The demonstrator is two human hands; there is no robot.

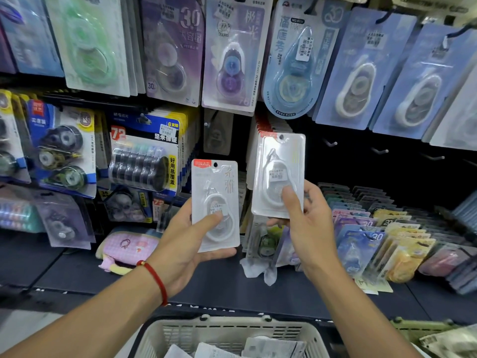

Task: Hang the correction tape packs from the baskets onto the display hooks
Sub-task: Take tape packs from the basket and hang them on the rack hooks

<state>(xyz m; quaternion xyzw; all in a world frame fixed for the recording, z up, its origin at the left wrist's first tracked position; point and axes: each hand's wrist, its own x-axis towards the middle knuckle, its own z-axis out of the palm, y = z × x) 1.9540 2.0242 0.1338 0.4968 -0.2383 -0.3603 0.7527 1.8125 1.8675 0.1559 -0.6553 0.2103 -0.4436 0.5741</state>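
My left hand (185, 244) grips a white correction tape pack (214, 192) upright, thumb across its front. My right hand (307, 223) holds a second, similar white pack (278, 161) slightly higher, thumb on its blister; its hang hole sits near the top. Behind that pack hangs a row of white packs (254, 151) on a hook. Bare hooks (331, 143) stick out of the dark panel to the right. A white basket (232, 332) with several packs stands below my arms, and a second basket (418, 325) shows at the lower right edge.
Hanging packs fill the upper wall (232, 52) and the left side (144, 158). Rows of coloured packs (374, 228) lie on the shelf at right. A pink pouch (126, 246) and loose packs (265, 244) lie on the dark shelf.
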